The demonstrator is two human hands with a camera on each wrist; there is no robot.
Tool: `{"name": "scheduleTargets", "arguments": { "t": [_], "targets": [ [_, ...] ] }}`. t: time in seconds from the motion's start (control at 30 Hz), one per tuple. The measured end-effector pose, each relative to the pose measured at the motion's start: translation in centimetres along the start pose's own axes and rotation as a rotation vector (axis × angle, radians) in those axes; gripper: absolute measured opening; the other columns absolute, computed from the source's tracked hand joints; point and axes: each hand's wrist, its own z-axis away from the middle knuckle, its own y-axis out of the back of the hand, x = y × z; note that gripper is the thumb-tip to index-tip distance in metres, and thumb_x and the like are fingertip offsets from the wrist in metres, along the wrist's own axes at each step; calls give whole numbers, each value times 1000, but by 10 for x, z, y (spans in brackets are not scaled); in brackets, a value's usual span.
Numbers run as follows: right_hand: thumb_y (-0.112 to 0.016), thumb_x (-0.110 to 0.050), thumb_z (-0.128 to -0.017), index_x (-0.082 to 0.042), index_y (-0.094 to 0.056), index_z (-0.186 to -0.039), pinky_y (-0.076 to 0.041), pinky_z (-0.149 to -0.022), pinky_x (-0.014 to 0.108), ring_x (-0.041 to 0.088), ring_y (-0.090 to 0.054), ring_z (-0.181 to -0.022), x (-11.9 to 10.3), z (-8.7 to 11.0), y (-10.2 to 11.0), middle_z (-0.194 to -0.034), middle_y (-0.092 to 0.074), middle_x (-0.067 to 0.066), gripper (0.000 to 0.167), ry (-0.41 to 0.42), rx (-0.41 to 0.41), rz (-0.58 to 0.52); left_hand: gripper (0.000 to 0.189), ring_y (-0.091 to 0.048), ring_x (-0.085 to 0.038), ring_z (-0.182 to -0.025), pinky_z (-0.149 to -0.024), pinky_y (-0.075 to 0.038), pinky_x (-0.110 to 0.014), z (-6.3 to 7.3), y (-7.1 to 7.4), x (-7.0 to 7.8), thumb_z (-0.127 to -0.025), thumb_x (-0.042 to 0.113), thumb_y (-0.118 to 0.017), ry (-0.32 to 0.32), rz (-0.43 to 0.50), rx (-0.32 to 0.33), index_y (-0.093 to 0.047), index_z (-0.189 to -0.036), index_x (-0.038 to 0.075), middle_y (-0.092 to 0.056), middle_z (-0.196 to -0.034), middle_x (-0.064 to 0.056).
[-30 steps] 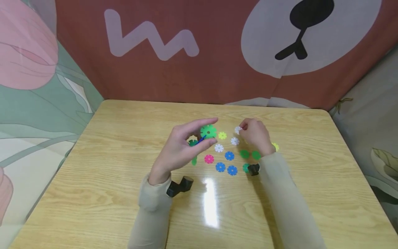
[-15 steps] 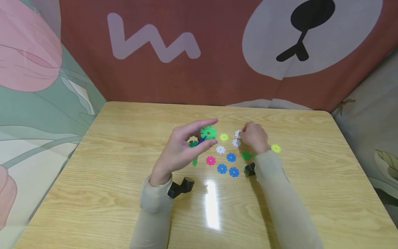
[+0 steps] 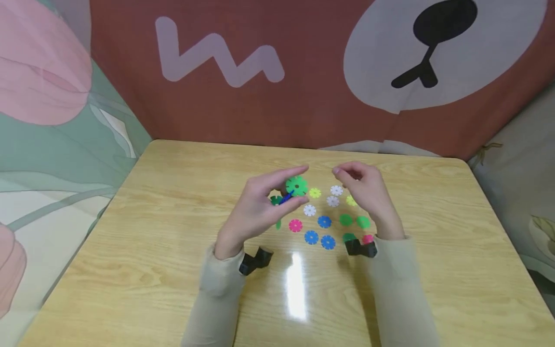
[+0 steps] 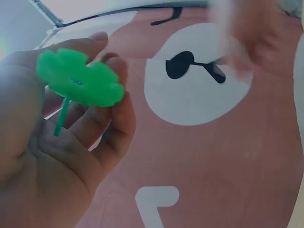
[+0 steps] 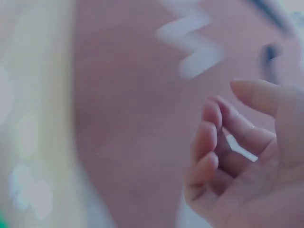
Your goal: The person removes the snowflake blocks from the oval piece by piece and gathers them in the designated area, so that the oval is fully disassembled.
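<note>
My left hand [image 3: 256, 207] holds a small build of slotted plastic flower discs above the table. Its bright green disc [image 3: 297, 186] faces up between thumb and forefinger, with a blue disc [image 3: 286, 198] edge-on beneath it. In the left wrist view, a thin green disc edge [image 4: 62, 117] juts down below the wide green disc [image 4: 97, 88], and curled fingers stand behind it. My right hand [image 3: 373, 195] hovers over the right of the loose discs. Its fingers [image 5: 205, 137] are loosely bent and the thumb stands apart, with no disc seen between them.
Loose discs lie on the wooden table [image 3: 143, 231]: white [image 3: 310, 210], yellow [image 3: 315, 193], pink [image 3: 296, 225], several blue [image 3: 328, 242] and several green [image 3: 345, 220]. A printed curtain [image 3: 243, 115] hangs behind the table's far edge.
My right hand has lifted off the white disc at the back, which now lies on the table, and its fingers have turned toward the left hand. The left hand keeps its hold.
</note>
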Motion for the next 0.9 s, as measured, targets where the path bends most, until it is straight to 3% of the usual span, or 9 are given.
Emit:
{"name": "scheduleTargets", "arguments": {
  "t": [0.13,0.27,0.5,0.6,0.73,0.9],
  "targets": [
    [-62,-23,-96,-5,-70,-106,-50,-69,22,18,-62,-80,-33,38,9,-94,-68,7,22,215,27,-151,62,-61,-8,-67,-63,-52,-23,-1,-4,-4,-78,5,-79,24,-82,-34,-54,-134,-1,-69,-92,-8],
    [-68,-7,-89,-5,-70,-106,-49,-68,20,13,-60,-79,-53,57,6,-93,-67,1,17,340,1,-178,69,-59,-7,-67,-62,-51,-21,-3,-9,-5,-79,2,-78,21,-138,-73,-46,-140,0,-66,-80,-4],
    [-72,-14,-88,-10,-70,-100,-47,-61,24,16,-55,-69,-61,58,-6,-86,-67,0,13,291,-84,-113,66,-60,-8,-70,-66,-51,-16,-5,-18,-9,-83,6,-75,5,-148,-139,-45,-140,-2,-68,-81,-5],
    [-69,-16,-90,-10,-69,-96,-47,-60,24,17,-56,-68,-60,56,-7,-85,-68,1,9,267,-76,-113,64,-65,-11,-81,-76,-53,-17,-5,-18,-12,-81,8,-77,15,-143,-129,-49,-137,-2,-70,-92,-7],
    [-66,-8,-91,-5,-67,-97,-50,-67,21,14,-59,-74,-56,55,-6,-89,-68,4,7,339,-48,-148,59,-66,-14,-93,-88,-52,-22,-3,-13,-15,-78,12,-81,29,-111,-82,-57,-130,-2,-69,-104,-8],
    [-66,3,-88,0,-68,-102,-55,-78,21,11,-64,-83,-53,52,-3,-95,-70,8,14,476,-67,-254,47,-64,-13,-95,-85,-53,-25,-2,-9,-14,-77,11,-81,25,-25,-82,-65,-120,-1,-70,-104,-9]
  ]
}}
